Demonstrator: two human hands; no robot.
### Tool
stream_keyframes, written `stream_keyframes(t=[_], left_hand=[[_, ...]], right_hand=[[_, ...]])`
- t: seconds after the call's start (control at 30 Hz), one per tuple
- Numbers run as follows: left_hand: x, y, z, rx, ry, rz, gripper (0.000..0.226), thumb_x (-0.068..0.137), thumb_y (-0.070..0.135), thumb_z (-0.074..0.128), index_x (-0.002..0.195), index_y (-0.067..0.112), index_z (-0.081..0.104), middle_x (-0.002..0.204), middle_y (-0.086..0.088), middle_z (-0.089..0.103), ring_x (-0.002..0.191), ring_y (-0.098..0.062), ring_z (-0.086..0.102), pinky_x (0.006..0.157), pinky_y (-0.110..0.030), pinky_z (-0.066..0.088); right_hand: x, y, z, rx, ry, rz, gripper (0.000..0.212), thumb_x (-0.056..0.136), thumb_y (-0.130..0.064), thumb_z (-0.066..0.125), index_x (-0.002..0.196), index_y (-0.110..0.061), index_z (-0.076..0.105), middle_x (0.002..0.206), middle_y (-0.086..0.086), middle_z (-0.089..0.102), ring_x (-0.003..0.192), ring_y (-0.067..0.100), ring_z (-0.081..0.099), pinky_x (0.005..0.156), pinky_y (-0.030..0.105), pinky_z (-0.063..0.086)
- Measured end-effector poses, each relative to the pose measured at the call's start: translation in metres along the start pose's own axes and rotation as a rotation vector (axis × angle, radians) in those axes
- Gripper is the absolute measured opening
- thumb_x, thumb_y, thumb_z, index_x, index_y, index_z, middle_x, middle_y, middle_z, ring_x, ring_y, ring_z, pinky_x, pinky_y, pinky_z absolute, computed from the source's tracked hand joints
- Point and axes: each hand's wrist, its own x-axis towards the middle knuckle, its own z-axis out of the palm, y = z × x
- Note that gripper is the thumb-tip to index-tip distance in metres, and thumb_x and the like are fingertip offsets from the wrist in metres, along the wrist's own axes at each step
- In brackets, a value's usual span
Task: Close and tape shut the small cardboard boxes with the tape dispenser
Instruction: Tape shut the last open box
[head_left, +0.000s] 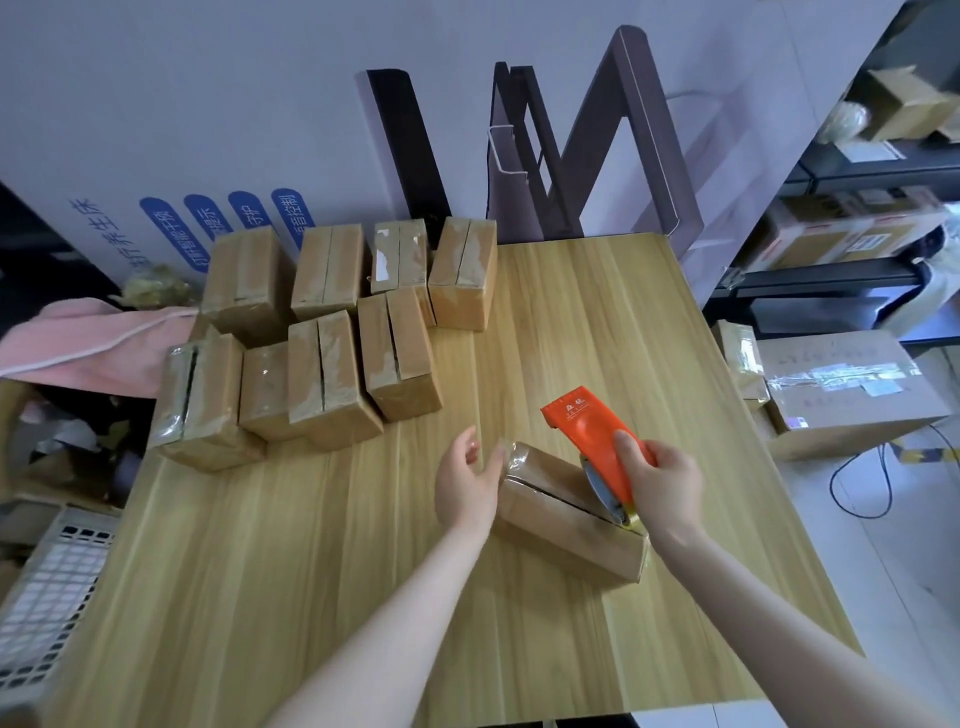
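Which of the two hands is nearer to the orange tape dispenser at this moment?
Right. The right hand grips the tape dispenser at the right end of the box; the left hand is apart from it, at the box's left end.

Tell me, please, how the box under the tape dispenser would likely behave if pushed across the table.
It would probably slide, not tip: the box lies low on the smooth table. Its cardboard likely stays stiff. The glossy tape on its far end may feel slippery.

Perhaps "养生床" on white carton (124, 244)
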Motion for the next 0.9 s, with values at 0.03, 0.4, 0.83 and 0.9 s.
stream_keyframes(t=[0.03, 0.4, 0.83, 0.9], left_hand=[[0.009, 0.004, 0.002, 0.082, -0.047, 0.054, 0.052, 0.088, 0.048, 0.062, 0.134, 0.027, 0.050, 0.121, 0.014, 0.058, 0.112, -0.006, 0.055, 0.093, -0.029, 0.046], [0.030, 0.002, 0.028, -0.117, -0.396, -0.113, 0.029, 0.100, 0.035, 0.036, 0.082, 0.015, 0.044, 0.081, -0.005, 0.042, 0.078, -0.018, 0.039, 0.067, -0.032, 0.031], [0.048, -0.012, 0.036, -0.332, -0.498, -0.483, 0.049, 0.097, 0.049, 0.047, 0.130, 0.014, 0.057, 0.123, -0.015, 0.064, 0.106, -0.032, 0.064, 0.084, -0.041, 0.055], [0.047, -0.009, 0.034, -0.238, -0.453, -0.325, 0.039, 0.101, 0.039, 0.044, 0.116, 0.011, 0.065, 0.114, -0.013, 0.068, 0.103, -0.030, 0.065, 0.085, -0.038, 0.054]], right_hand=[[-0.001, 0.000, 0.001, -0.002, 0.002, -0.002, 0.049, 0.090, -0.040, 0.059, 0.058, -0.004, 0.051, 0.049, 0.001, 0.042, 0.049, 0.018, 0.036, 0.049, 0.030, 0.029], [0.003, 0.009, 0.000, 0.033, 0.020, -0.037, 0.052, 0.091, -0.037, 0.060, 0.059, 0.002, 0.045, 0.050, 0.001, 0.034, 0.049, 0.017, 0.029, 0.049, 0.031, 0.024], [-0.003, 0.013, 0.006, 0.067, 0.026, -0.080, 0.044, 0.092, -0.032, 0.059, 0.057, -0.008, 0.051, 0.047, -0.005, 0.039, 0.044, 0.008, 0.034, 0.043, 0.019, 0.028], [-0.002, 0.014, 0.004, 0.079, 0.017, -0.077, 0.046, 0.093, -0.033, 0.059, 0.061, -0.001, 0.052, 0.050, -0.001, 0.040, 0.049, 0.014, 0.035, 0.046, 0.025, 0.028]])
